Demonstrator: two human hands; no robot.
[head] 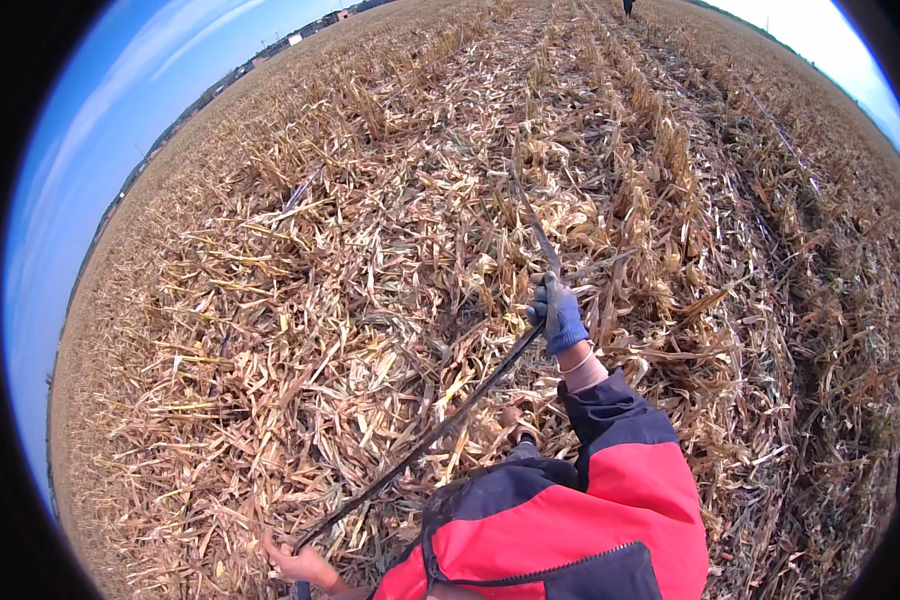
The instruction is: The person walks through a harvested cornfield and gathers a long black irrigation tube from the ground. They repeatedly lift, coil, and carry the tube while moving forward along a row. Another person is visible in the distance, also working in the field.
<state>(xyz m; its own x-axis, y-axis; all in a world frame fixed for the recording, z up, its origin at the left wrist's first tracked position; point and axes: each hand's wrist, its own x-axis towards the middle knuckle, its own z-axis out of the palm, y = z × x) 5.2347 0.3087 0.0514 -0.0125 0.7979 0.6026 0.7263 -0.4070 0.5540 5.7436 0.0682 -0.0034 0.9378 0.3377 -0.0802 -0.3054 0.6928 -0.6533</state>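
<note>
A long flat black strip, which looks like drip irrigation tape (439,433), stretches taut and slanting between my two hands. My right hand (560,313), in a blue knitted glove with a grey palm, grips it in front of my body. Beyond that hand the strip carries on forward, dusty and grey, into the corn litter. At the lower left my bare left hand (304,564) holds the strip's nearer stretch. A short dark piece shows just below that hand; whether it belongs to the strip I cannot tell.
Dry corn husks and leaves (375,300) cover the ground. Cut corn stubble (667,142) stands in rows ahead. Another thin strip (784,139) lies along a furrow to the right. Far ahead stands a person (628,7). One of my shoes (526,437) shows below.
</note>
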